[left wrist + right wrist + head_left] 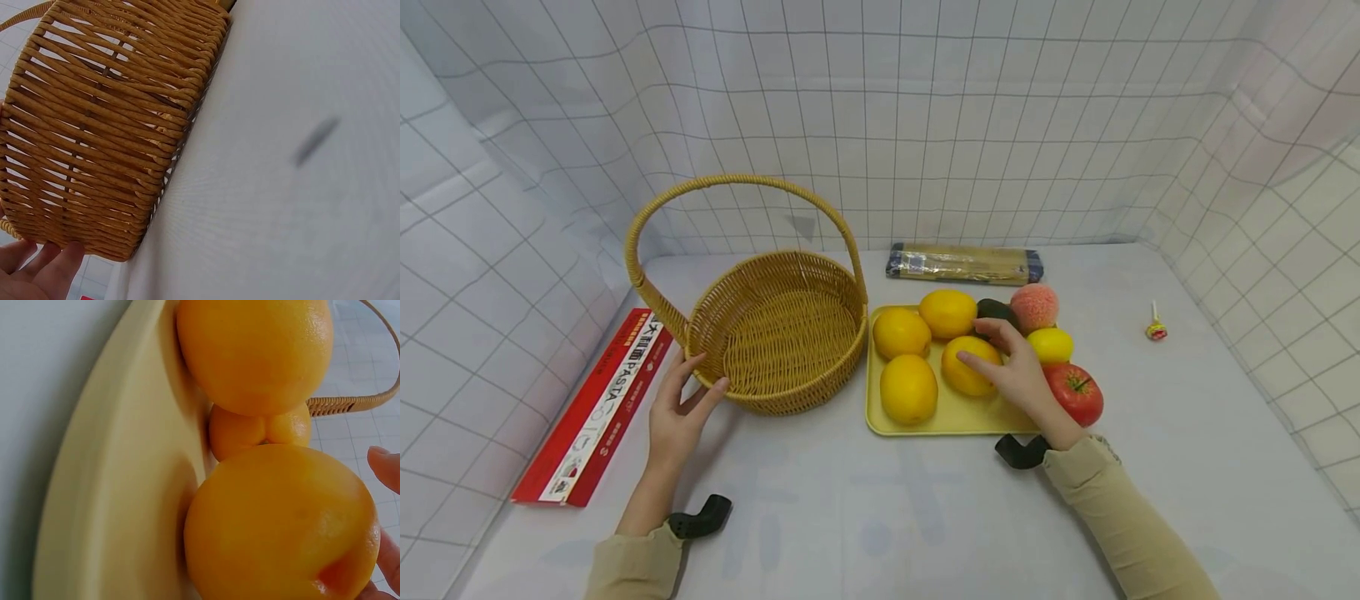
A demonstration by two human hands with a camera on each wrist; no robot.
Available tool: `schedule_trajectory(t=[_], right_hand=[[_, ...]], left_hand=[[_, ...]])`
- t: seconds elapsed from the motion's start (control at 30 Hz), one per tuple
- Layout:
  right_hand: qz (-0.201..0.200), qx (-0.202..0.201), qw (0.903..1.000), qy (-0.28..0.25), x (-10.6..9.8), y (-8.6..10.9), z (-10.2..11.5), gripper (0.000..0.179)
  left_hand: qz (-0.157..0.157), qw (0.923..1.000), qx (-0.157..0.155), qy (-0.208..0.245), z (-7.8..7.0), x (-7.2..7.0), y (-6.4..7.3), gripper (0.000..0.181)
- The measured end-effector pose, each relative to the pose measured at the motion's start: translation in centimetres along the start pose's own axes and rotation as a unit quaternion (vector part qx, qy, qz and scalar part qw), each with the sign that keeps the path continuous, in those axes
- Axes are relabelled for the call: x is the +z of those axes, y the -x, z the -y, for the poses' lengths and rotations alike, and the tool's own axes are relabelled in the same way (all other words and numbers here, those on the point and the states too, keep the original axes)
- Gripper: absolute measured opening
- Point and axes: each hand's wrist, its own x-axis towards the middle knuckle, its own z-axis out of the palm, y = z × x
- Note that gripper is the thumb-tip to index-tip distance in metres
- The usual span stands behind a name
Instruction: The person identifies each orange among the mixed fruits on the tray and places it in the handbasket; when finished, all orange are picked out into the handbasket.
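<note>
A wicker basket (786, 404) with a tall hoop handle stands upright at the left. My left hand (679, 408) holds its near-left rim, and fingertips (67, 256) press against the woven outer wall. At the right, my right hand (1022, 371) hovers over an orange (967, 377) on a yellow tray (958, 423), thumb and fingers spread around it. In the right wrist view the thumb (386, 467) is apart from that orange (281, 519), while other fingers are partly hidden behind it. More oranges (908, 389) lie at the tray's left.
Beside the right hand are a dark green avocado (997, 312), a pink peach-like fruit (1034, 307), a lemon (1051, 346) and a red tomato (1077, 393). A red pasta box (602, 408) lies left of the basket, a clear-wrapped pack (964, 263) behind the tray, a lollipop (1156, 329) far right.
</note>
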Motion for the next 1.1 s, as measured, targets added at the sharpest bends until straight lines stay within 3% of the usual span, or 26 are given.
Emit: schedule_trajectory(t=[0.43, 0.67, 1.1], right_hand=[[0.019, 0.018, 0.9996, 0.015, 0.2, 1.3, 3.5, 0.051], [0.027, 0.032, 0.9990, 0.016, 0.7, 0.3, -0.9, 0.057], [0.062, 0.040, 0.9971, 0.018, 1.1, 0.2, -1.5, 0.059]], left_hand=[[-0.002, 0.9999, 0.010, 0.008, -0.4, 0.2, 0.3, 0.051], [-0.005, 0.9999, 0.013, 0.009, -0.5, 0.1, 0.4, 0.051], [0.001, 0.9999, 0.014, 0.009, -0.4, 0.0, 0.3, 0.050]])
